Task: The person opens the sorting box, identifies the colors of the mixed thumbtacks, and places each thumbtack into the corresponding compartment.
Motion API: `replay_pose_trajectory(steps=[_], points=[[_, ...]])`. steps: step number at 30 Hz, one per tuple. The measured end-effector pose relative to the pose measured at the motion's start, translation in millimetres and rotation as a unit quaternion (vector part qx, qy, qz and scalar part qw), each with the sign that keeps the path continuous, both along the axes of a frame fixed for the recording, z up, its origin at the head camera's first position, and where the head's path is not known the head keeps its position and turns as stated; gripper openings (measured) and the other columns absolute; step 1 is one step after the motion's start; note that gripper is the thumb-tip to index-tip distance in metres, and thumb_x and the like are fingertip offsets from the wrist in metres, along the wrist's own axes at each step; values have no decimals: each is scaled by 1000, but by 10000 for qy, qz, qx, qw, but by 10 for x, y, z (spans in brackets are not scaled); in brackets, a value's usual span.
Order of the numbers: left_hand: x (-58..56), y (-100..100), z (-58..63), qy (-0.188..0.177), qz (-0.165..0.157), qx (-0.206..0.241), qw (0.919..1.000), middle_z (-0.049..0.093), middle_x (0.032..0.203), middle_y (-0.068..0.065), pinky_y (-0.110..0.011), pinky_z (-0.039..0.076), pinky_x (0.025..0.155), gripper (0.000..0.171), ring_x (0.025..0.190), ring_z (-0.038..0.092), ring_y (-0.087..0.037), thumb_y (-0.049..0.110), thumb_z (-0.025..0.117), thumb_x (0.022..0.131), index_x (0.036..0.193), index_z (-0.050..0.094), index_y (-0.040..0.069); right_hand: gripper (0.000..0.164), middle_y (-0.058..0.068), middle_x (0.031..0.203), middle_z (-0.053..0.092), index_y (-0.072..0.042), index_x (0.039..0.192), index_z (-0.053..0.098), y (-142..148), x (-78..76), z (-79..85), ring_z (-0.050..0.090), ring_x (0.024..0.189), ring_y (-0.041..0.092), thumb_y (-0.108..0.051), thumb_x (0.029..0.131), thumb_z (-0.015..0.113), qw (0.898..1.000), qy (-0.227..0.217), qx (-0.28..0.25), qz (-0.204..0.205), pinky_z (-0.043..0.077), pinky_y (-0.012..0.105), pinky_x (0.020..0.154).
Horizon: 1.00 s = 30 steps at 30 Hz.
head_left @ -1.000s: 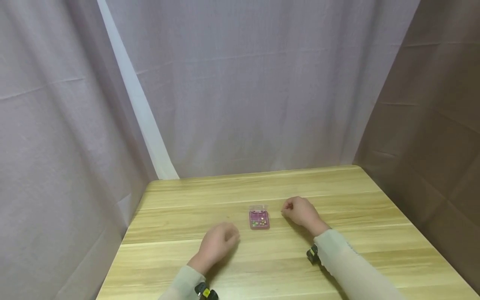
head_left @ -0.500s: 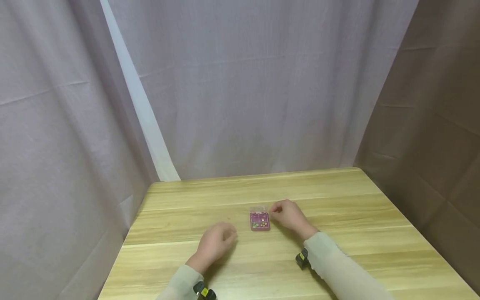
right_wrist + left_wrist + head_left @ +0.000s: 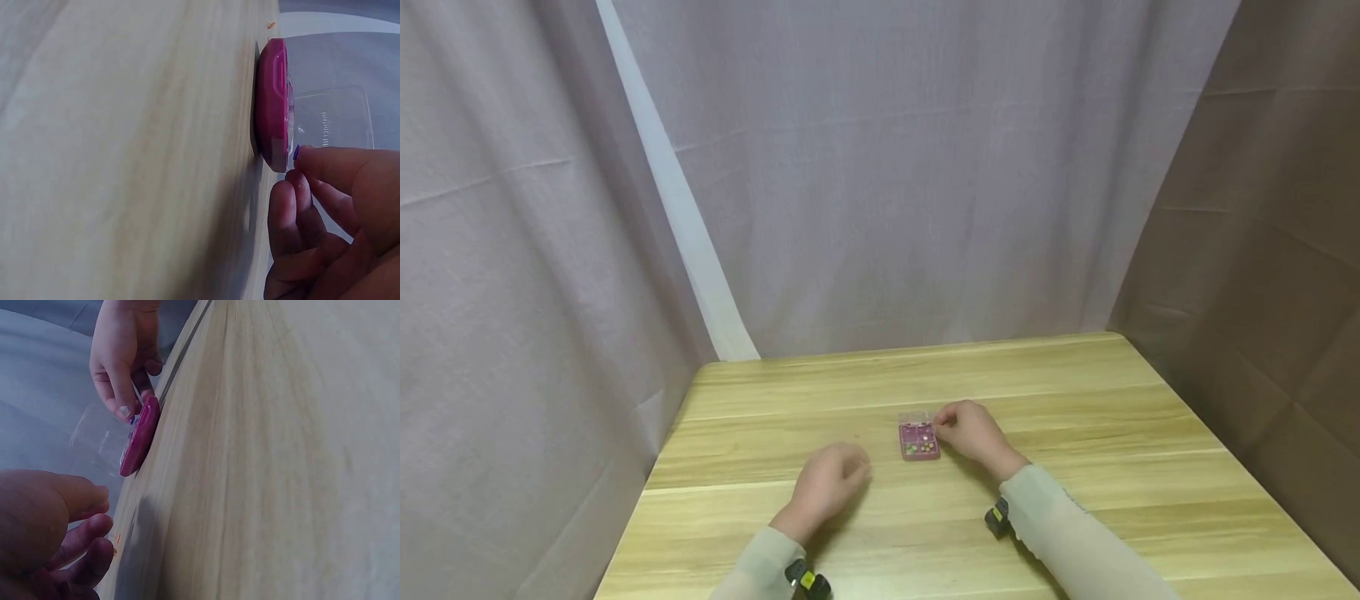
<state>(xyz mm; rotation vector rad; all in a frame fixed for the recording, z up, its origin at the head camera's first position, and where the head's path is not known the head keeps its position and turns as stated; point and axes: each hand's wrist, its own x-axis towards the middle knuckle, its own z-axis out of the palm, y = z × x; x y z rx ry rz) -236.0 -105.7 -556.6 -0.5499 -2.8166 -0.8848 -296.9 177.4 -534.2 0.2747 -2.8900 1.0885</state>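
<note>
A small magenta pill box (image 3: 919, 442) lies on the table with its clear lid (image 3: 337, 115) raised at the far side. Green pieces (image 3: 912, 449) sit in its near left compartment, and yellowish ones (image 3: 927, 447) in the near right. My right hand (image 3: 967, 429) is at the box's right edge. Between its thumb and finger it pinches a tiny purple piece (image 3: 297, 152), whose kind is too small to tell. To the left of the box, my left hand (image 3: 826, 486) hovers low over the table, fingers loosely bent and holding nothing.
A tiny orange bit (image 3: 270, 25) lies on the wooden table (image 3: 760, 400), left of the box. Grey curtains (image 3: 880, 183) hang behind and on both sides. Each wrist wears a black camera strap (image 3: 997, 517).
My right hand has moved left, from beside the box to its right edge. The left hand has shifted slightly left. The box stays in place with its lid up.
</note>
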Motion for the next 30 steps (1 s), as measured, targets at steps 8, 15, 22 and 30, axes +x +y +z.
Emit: replay_pose_trajectory(steps=[8, 15, 22, 30], points=[[-9, -36, 13, -25, 70, 76, 9999, 73, 106, -3, -46, 55, 89, 23, 96, 63, -18, 35, 66, 91, 107, 71, 19, 8, -3, 85, 71, -17, 84, 74, 17, 8, -25, 59, 78, 14, -25, 83, 76, 10000, 42, 64, 24, 53, 46, 82], [-25, -92, 40, -2, 72, 116, 9999, 73, 108, -4, -48, 55, 89, 25, 99, 62, -19, 36, 64, 92, 109, 71, 18, 7, -3, 86, 72, -17, 87, 75, 97, -9, -23, 60, 79, 13, -23, 84, 76, 9999, 62, 44, 147, 54, 45, 81], [-109, -181, 71, 100, 201, 191, 9996, 73, 106, -6, -49, 56, 88, 25, 98, 63, -22, 33, 65, 91, 108, 71, 15, 7, 5, 86, 71, -14, 91, 74, 328, -10, 78, 62, 63, 18, -19, 88, 71, 9990, -307, -300, 86, 57, 35, 58], [-211, -240, 85, -20, 448, 191, 9988, 74, 104, -6, -49, 55, 88, 24, 97, 64, -22, 33, 65, 91, 107, 71, 15, 10, 2, 86, 71, -15, 93, 73, 613, -12, 186, 61, 67, 16, -24, 89, 70, 10000, -11, 82, -25, 54, 37, 65]])
